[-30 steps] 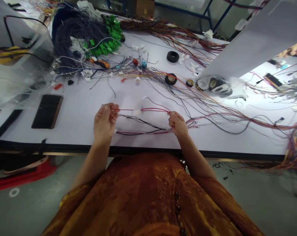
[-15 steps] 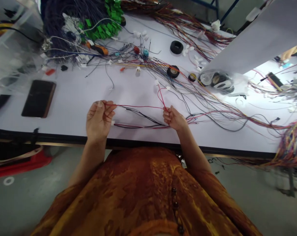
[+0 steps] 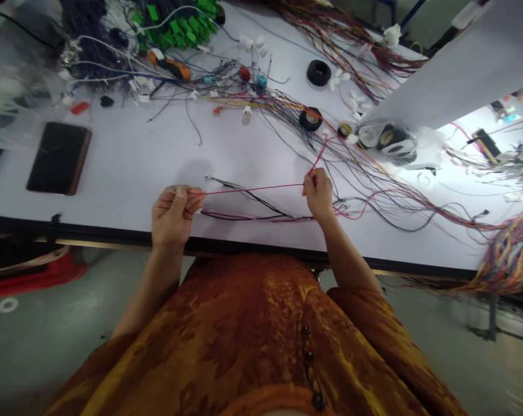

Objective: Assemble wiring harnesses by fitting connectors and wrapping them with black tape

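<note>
A thin red wire (image 3: 255,188) is stretched nearly straight between my two hands, over the white table. My left hand (image 3: 173,212) pinches one end of it between thumb and fingers. Closed around the other part is my right hand (image 3: 318,192), and a red length with a small white connector sticks out past its fingers toward the back. Beneath the taut wire lie black wires (image 3: 261,200) with small metal ends. A red and black wire pair (image 3: 231,216) lies nearer the table edge, its left end by my left fingers.
A phone (image 3: 59,158) lies at the left. Across the back are a tangled wire bundle (image 3: 283,107), black tape rolls (image 3: 310,119), an orange-handled tool (image 3: 170,65) and green connectors (image 3: 187,29). A white post (image 3: 443,75) slants in at the right, near a hanging multicoloured wire bundle (image 3: 515,248).
My right hand has moved right and slightly up along the red wire, so the span between my hands is longer. My left hand stays nearly in place, still pinching.
</note>
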{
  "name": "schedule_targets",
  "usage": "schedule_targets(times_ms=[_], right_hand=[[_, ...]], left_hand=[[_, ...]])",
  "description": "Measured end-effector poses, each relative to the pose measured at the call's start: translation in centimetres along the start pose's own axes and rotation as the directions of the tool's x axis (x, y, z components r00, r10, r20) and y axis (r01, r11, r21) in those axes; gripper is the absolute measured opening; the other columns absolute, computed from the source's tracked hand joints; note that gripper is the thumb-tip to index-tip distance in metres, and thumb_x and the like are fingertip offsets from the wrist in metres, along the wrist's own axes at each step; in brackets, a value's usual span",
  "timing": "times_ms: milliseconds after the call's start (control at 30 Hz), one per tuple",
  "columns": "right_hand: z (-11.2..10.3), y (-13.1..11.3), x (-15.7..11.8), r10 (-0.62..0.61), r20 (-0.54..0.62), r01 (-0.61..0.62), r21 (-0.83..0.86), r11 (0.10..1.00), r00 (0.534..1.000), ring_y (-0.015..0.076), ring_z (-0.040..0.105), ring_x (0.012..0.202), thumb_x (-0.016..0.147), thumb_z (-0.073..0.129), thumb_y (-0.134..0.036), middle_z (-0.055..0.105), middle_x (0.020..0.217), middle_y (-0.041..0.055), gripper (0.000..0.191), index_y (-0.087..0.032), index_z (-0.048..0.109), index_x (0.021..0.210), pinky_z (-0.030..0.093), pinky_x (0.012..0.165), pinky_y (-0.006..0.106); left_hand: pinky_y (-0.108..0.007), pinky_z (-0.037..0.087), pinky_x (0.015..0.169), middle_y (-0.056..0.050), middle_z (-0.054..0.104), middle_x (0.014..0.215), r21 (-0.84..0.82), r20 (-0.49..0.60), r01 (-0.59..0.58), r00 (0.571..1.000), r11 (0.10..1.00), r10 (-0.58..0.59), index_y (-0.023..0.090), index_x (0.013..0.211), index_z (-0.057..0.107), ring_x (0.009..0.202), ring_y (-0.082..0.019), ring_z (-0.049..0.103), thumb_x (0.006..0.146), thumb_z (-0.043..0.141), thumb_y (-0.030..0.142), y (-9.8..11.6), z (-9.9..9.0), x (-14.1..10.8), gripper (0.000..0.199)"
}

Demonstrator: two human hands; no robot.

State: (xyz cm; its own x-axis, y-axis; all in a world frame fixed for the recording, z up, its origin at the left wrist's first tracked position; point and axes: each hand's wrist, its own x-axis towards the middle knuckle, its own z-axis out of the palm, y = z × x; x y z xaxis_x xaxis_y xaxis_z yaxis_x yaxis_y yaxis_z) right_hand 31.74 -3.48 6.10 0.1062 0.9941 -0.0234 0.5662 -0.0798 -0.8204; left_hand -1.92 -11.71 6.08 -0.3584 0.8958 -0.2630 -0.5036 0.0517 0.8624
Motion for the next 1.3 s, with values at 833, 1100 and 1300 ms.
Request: schedule_targets(times_ms=[833, 1100, 1300], right_hand=[[14.5, -7.4, -3.2, -0.328, 0.676, 0.132, 0.325, 0.936, 0.660, 0.0097, 0.040, 0.063, 0.088, 0.062, -0.035, 0.053, 0.068, -0.0030, 0.020, -0.018, 0.061, 0.077, 0.033, 0.062, 0.026], [13.8, -7.9, -3.4, -0.421, 0.646, 0.243, 0.350, 0.905, 0.636, 0.0097, 0.043, 0.064, 0.090, 0.062, -0.030, 0.054, 0.068, -0.0024, 0.021, -0.017, 0.061, 0.074, 0.033, 0.063, 0.026], [13.5, -8.5, -3.5, -0.429, 0.659, 0.289, 0.317, 0.903, 0.618, 0.0095, 0.045, 0.065, 0.093, 0.057, -0.029, 0.053, 0.067, -0.0025, 0.023, -0.016, 0.062, 0.075, 0.033, 0.064, 0.026]], left_hand=[[-0.030, 0.055, 0.081, -0.005, 0.075, 0.092, 0.449, 0.239, 0.065, 0.952, 0.891, -0.190, 0.017, 0.083, 0.070, 0.082, -0.015, 0.068, 0.065, 0.091, 0.041, 0.0, -5.6, 1.8, 0.036], [-0.023, 0.056, 0.076, -0.002, 0.075, 0.090, 0.147, 0.176, 0.261, 0.942, 0.954, -0.285, 0.017, 0.081, 0.070, 0.076, -0.010, 0.067, 0.063, 0.091, 0.031, -1.2, -5.3, 1.7, 0.031], [-0.025, 0.056, 0.078, -0.002, 0.076, 0.091, 0.112, 0.185, 0.262, 0.942, 0.958, -0.279, 0.018, 0.082, 0.071, 0.076, -0.011, 0.067, 0.065, 0.091, 0.029, -1.3, -5.4, 1.6, 0.029]])
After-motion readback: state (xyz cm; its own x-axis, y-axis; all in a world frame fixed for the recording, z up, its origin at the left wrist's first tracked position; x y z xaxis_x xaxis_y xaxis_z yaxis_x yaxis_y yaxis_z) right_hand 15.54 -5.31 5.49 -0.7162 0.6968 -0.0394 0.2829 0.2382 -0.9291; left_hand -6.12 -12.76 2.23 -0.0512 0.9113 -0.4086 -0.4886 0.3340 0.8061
